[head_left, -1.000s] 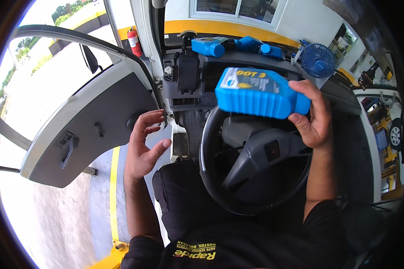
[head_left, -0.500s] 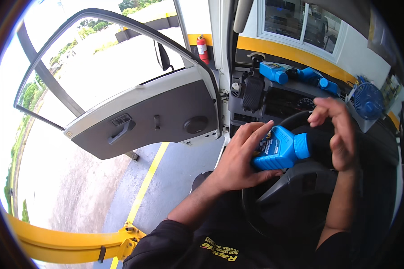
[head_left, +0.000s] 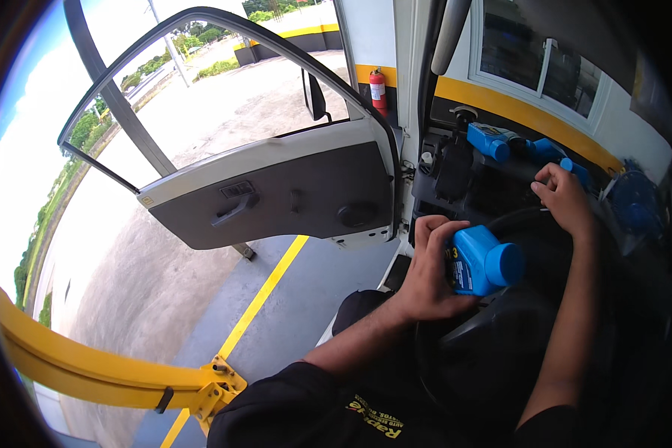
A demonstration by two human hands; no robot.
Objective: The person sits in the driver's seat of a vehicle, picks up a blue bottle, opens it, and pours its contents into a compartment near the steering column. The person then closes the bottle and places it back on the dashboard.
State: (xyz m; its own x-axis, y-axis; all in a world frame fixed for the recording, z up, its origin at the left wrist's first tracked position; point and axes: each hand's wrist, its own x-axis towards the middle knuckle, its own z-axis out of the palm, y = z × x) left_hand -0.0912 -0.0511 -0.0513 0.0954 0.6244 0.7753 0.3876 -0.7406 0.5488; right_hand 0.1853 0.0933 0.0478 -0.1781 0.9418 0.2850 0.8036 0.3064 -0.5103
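Clamps the blue bottle (head_left: pixel 470 261) in the left hand (head_left: pixel 425 280), over the steering wheel (head_left: pixel 420 351), probably lightish, slightly squeezable plastic, slick if oily, best gripped around the body below the cap (head_left: pixel 505 264), with the right hand (head_left: pixel 566 200) curled near the dashboard (head_left: pixel 493 190), cannot tell whether on anything.

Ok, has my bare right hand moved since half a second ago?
Yes: judged against the blue plastic bottles lying on the dark dashboard, your right hand has moved forward, closer to them.
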